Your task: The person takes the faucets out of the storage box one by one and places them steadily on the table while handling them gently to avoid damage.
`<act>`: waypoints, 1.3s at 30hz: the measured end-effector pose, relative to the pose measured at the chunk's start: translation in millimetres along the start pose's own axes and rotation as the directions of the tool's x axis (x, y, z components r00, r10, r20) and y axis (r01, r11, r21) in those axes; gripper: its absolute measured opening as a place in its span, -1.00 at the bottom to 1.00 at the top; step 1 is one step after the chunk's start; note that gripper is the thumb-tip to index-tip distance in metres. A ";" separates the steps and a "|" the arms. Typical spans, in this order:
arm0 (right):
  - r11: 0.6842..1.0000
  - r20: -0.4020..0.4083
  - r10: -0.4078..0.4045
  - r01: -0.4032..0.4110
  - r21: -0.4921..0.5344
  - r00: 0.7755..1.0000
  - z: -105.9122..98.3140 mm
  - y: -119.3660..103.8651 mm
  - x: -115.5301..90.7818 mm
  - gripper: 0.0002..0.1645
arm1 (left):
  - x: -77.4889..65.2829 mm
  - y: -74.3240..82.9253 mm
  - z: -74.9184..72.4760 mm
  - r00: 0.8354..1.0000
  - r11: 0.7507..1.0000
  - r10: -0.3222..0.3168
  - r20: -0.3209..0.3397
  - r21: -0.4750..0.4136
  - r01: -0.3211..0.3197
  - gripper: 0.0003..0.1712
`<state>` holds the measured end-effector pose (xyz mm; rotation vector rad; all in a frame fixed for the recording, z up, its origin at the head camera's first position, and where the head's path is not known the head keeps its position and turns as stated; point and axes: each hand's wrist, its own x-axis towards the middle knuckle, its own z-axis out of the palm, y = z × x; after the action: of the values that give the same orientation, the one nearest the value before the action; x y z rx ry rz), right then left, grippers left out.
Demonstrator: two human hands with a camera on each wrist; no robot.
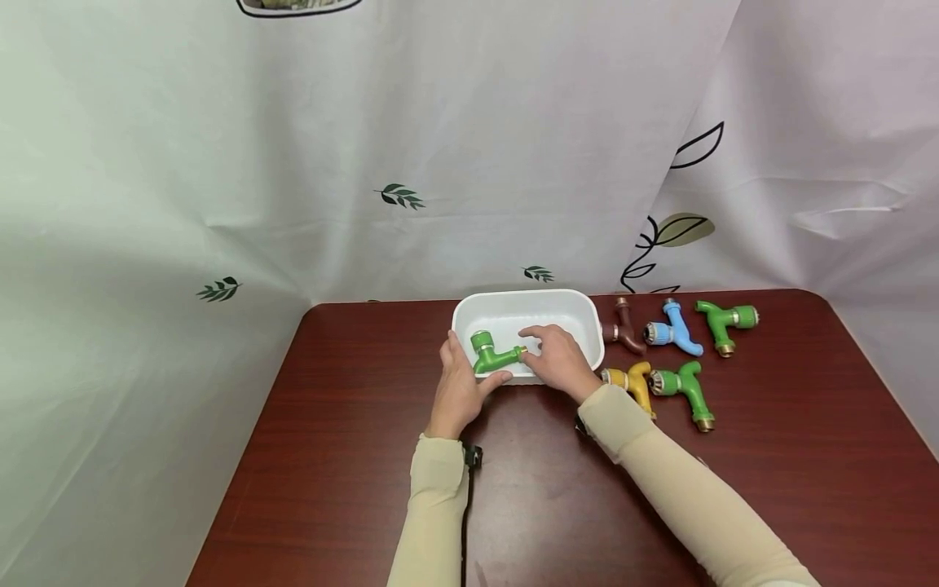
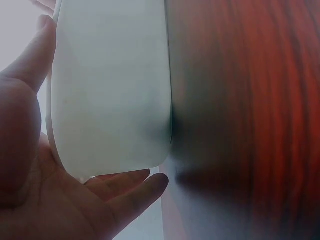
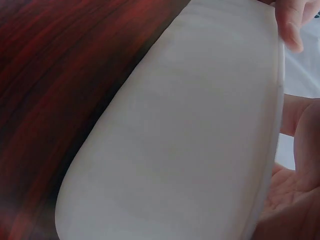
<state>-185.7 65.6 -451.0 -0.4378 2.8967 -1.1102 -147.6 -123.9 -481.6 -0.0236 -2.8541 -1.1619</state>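
Note:
A white plastic tray (image 1: 528, 303) stands near the table's back edge. Inside, at its left end, lies a green tap (image 1: 493, 357) with a brass threaded end. My left hand (image 1: 458, 387) holds the tray's front left corner, thumb along the front rim and fingers round the left end; the left wrist view has the thumb (image 2: 32, 62) at the rim. Over the front rim reaches my right hand (image 1: 561, 359), its thumb and forefinger spread apart beside the tap's brass end. In the right wrist view the tray's outer wall (image 3: 175, 125) hides the tap.
Right of the tray lie several more taps: a brown one (image 1: 627, 330), a blue one (image 1: 678, 330), a green one (image 1: 722, 322), a yellow one (image 1: 640, 387) partly behind the right sleeve, and another green one (image 1: 689, 390). A white patterned curtain (image 1: 455, 163) hangs behind the dark wooden table (image 1: 337, 424).

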 end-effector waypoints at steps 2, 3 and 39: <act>1.000 0.022 0.003 -0.003 0.007 1.000 0.7 -0.2 2.9 -0.56 | 0.1 -0.5 0.3 1.000 1.000 0.001 -0.002 0.003 -0.001 0.41; 1.000 0.034 0.002 -0.003 0.009 0.999 0.9 -0.2 4.4 -0.55 | 0.2 -0.6 0.3 1.000 1.000 0.002 -0.003 0.002 -0.002 0.40; 0.997 0.299 -0.031 0.049 -0.052 0.954 6.7 9.2 31.3 -0.58 | -0.8 0.7 -0.9 1.000 1.000 0.011 0.004 -0.005 -0.011 0.39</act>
<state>-217.4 59.6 -459.3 -0.6100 2.6699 -0.8762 -146.7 -124.0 -480.6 -0.0413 -2.8505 -1.1685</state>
